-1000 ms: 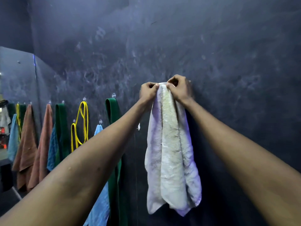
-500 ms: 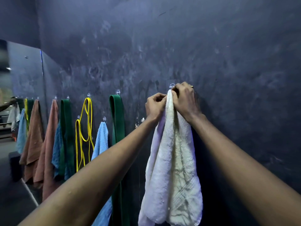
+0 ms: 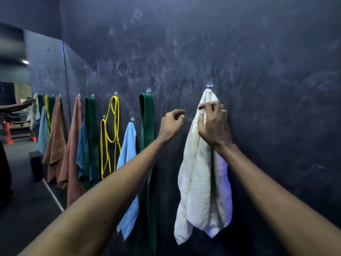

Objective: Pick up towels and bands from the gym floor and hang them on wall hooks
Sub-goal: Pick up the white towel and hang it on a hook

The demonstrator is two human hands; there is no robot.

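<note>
The fingers (image 3: 206,105) of the right hand (image 3: 215,126) lay spread and slack against the white towel (image 3: 199,182), which hung from a clear hook (image 3: 209,86) on the dark wall (image 3: 276,71). The left hand (image 3: 170,123), loosely curled, held nothing between the towel and a green band (image 3: 147,135).

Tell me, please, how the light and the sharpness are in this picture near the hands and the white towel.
Head view: dim light; the white towel is brightest, violet-tinted at its lower right edge; the right hand is motion-blurred at the fingers, the left hand sharper; the far left is soft.
</note>
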